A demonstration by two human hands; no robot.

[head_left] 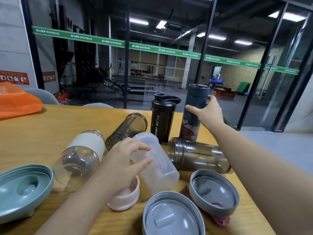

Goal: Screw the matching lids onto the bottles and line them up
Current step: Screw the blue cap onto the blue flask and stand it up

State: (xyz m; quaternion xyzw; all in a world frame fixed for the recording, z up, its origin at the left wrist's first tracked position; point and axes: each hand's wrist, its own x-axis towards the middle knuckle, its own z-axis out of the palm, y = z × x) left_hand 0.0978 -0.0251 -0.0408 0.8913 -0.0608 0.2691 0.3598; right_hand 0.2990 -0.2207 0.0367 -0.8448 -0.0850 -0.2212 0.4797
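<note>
I read the wooden table (pixel 42 133) as my staging area, with finished bottles parked upright at its far edge and loose parts kept near me. At one o'clock my right hand (pixel 207 112) wraps the tall dark-blue flask with a printed sleeve (pixel 191 122), which stands vertical with its cap up, lid already on; I judge I am setting it into the row just beside the black plastic shaker bottle marked SPORT BOTTLE (pixel 162 119), also capped and upright at twelve.

The uncapped bottles all lie on their sides. The smoky brown jar (pixel 198 156) runs across at two o'clock, mouth toward the centre. The clear bottle with a white band (pixel 81 153) points its mouth up toward twelve. The frosted translucent bottle (pixel 157 163) lies diagonally, base toward me; my left hand (pixel 123 165) curls over it with fingers loosely bent, touching but not clearly clamping. A dark tinted cup (pixel 127 129) lies behind it.

Lids sit inverted nearest me: teal (pixel 22 189) at eight, two grey ones (pixel 171 216) (pixel 215 192), and a small pink one (pixel 125 199) under my left wrist.
</note>
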